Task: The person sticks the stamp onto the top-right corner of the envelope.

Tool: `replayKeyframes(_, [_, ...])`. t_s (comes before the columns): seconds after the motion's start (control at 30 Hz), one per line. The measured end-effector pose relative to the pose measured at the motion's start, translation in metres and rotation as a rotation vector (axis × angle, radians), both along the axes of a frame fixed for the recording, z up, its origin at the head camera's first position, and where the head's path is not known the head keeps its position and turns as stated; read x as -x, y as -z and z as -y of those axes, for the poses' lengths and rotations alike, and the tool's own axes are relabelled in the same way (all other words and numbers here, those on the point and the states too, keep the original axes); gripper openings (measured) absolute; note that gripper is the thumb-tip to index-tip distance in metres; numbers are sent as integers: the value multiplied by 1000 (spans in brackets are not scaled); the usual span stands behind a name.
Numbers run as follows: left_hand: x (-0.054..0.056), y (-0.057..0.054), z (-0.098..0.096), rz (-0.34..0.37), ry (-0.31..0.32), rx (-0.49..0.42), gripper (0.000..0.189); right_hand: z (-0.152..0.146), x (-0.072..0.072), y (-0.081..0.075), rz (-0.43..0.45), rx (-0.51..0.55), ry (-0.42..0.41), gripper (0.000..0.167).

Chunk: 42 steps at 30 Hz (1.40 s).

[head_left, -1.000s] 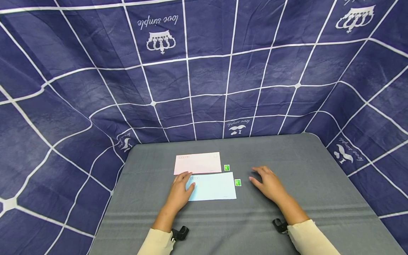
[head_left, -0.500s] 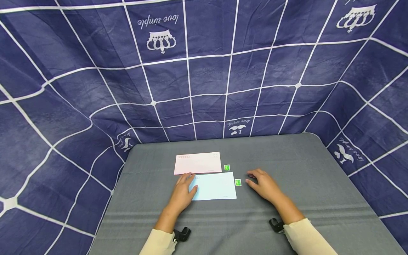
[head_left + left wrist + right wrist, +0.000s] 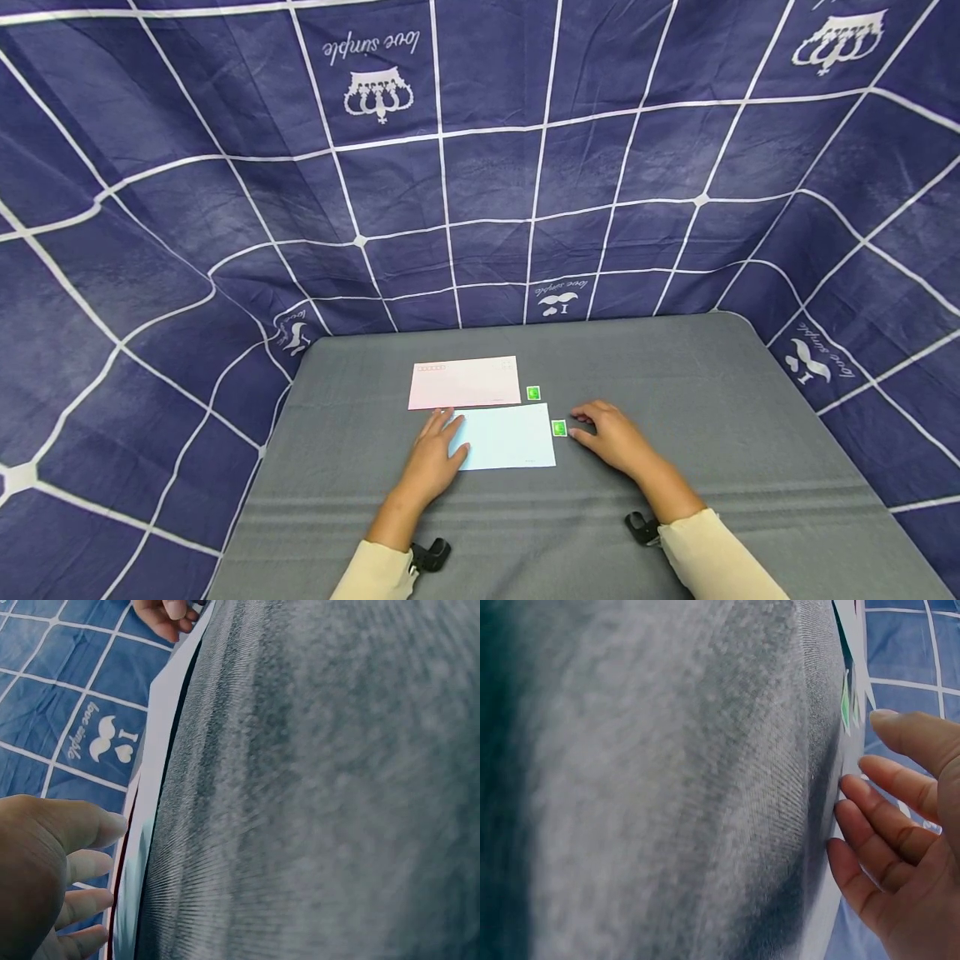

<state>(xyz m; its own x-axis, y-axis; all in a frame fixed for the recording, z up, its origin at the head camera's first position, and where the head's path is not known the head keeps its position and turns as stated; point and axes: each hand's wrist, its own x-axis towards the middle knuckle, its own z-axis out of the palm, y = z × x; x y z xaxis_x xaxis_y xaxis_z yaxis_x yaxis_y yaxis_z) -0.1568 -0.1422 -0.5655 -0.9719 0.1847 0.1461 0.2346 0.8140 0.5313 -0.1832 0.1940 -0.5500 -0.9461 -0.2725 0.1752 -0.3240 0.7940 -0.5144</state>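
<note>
A light blue envelope (image 3: pixel 510 437) lies flat on the grey cloth in the head view. My left hand (image 3: pixel 433 458) is over its left end, fingers spread and holding nothing; whether the fingertips touch the paper I cannot tell. Behind it lies a pink envelope (image 3: pixel 465 383). Just right of the blue envelope is a small green stamp (image 3: pixel 559 428), and another green stamp (image 3: pixel 533 392) lies by the pink envelope's right end. My right hand (image 3: pixel 617 437) is close to the nearer stamp, its thumb and index apart. In the right wrist view the right fingers (image 3: pixel 889 780) are loosely bent around nothing.
The grey cloth-covered table (image 3: pixel 720 400) has a few creases near the front. A blue curtain (image 3: pixel 495 183) with white grid lines stands along the back and both sides. Each wrist carries a black camera mount (image 3: pixel 431 555).
My right hand has moved left, closer to the stamp beside the blue envelope. My left hand has slid slightly right over the blue envelope's left end.
</note>
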Motion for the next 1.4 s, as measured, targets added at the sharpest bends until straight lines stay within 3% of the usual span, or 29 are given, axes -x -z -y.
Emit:
replayKeyframes(0.5, [-3,4,-3,30,17,85,57,10,6,4,27,-47,39,22])
replayKeyframes(0.8, [-4,3,-6,31,7,77,52,16,10,-1,87,-56,47,23])
replayKeyframes(1.4, [-5,4,-9,72,60,120,61,19,12,5,100,-35,53,22])
